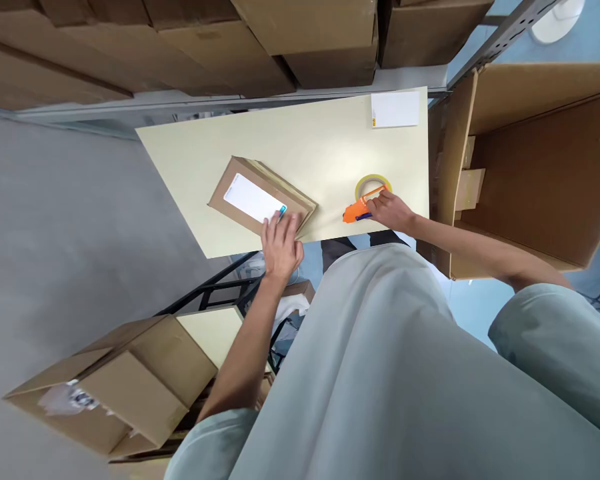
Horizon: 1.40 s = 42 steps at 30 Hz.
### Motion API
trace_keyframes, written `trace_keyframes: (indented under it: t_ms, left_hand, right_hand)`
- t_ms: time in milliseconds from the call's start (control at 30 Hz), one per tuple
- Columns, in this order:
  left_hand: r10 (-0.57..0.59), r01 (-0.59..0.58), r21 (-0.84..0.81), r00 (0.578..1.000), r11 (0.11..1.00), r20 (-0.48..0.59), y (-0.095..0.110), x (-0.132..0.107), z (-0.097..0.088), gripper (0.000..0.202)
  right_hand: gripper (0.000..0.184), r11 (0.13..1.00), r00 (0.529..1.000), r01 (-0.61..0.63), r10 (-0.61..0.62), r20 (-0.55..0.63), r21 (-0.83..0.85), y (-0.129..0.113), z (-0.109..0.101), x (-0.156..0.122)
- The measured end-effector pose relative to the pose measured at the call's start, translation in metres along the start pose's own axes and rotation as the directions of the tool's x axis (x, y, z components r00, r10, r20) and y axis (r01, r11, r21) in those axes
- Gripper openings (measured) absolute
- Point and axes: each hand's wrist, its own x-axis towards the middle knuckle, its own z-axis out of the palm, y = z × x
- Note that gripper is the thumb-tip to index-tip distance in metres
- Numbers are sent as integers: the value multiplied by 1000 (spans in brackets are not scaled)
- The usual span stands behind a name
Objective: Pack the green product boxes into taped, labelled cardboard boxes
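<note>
A flat brown cardboard parcel [250,183] with a white label [253,198] lies on the pale yellow table [320,147]. My left hand [280,243] rests on the parcel's near corner, fingers laid flat on it. My right hand [393,210] is closed round the handle of an orange tape dispenser [357,210], which carries a roll of clear tape [373,183] and sits on the table to the right of the parcel.
A white sheet [395,109] lies at the table's far right corner. A large open cardboard box [530,167] stands right of the table. More boxes [130,387] sit on the floor at lower left, and stacked boxes [230,40] fill shelves behind.
</note>
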Motion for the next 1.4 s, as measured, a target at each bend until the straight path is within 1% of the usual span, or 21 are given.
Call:
trace_keyframes:
  t_ms: [33,67,100,167,200,233,267,300,333,367,533,600,667,767,867,933,967,1033,1167,1300,1400]
  left_hand:
    - [-100,97,-40,990,995,-95,8,4,5,75]
    - [-217,202,-94,956,975,-197,19,12,12,79]
    - [-341,304,-163,893,938,-295,30,22,21,84]
    - [-542,469,-274,747,840,-384,51,47,38,96]
    - [-611,532,-300,682,792,-402,58,59,46,99]
    - [-645,568,-308,640,763,-417,62,69,52,100]
    - [-659,589,-303,617,749,-430,64,76,57,98]
    - [-654,594,-286,615,752,-441,62,79,60,96]
    - [-634,586,-261,629,767,-450,59,79,61,93]
    - [-603,567,-231,655,790,-455,54,76,60,91]
    - [-380,393,-50,839,918,-389,23,41,44,86]
    - [-319,333,-20,883,943,-344,17,31,40,86]
    - [-292,297,-30,909,954,-299,17,25,38,87]
    - [-280,273,-62,926,960,-251,28,22,41,89]
    - [-264,252,-79,934,964,-242,41,24,43,90]
    - [-260,244,-94,931,965,-255,47,25,44,90]
    - [-262,243,-103,928,964,-265,49,26,44,89]
    - [-270,247,-117,919,962,-286,52,26,45,89]
    - [-273,245,-127,909,961,-314,57,27,47,96]
    - [-269,232,-147,906,961,-327,61,27,46,100]
    - [-271,228,-169,910,959,-312,65,27,45,99]
  right_hand:
    - [52,1000,1000,2,-2,7,-8,-6,3,-3]
    - [53,1000,1000,1,0,17,-17,-11,5,-7]
    - [53,1000,1000,-4,5,28,-26,-13,7,-10]
    - [55,999,999,-20,21,41,-25,-14,9,-16]
    - [56,999,999,-29,30,40,-16,-13,10,-18]
    - [56,999,999,-37,37,34,-2,-12,11,-20]
    - [54,999,999,-41,40,25,11,-11,11,-21]
    - [52,999,999,-38,38,17,20,-12,11,-21]
    - [49,999,999,-30,29,12,24,-13,12,-21]
    - [47,1000,1000,-16,15,9,26,-16,12,-20]
    - [46,997,997,73,-73,30,14,-46,16,-6]
    - [46,994,992,113,-112,59,-15,-52,15,-1]
    - [47,990,988,136,-134,77,-34,-45,12,0]
    - [47,993,993,104,-101,59,-48,-14,1,-3]
    - [48,998,1000,-12,14,25,-54,23,-17,-6]
    - [53,994,995,-96,97,20,-59,35,-29,-6]
    - [55,989,991,-131,132,25,-65,36,-35,-5]
    - [59,979,980,-189,193,42,-81,26,-46,1]
    - [59,954,955,-292,295,39,-62,-15,-63,24]
    - [52,941,941,-339,339,-2,-5,-53,-74,50]
    - [49,929,929,-369,369,-9,39,-72,-79,65]
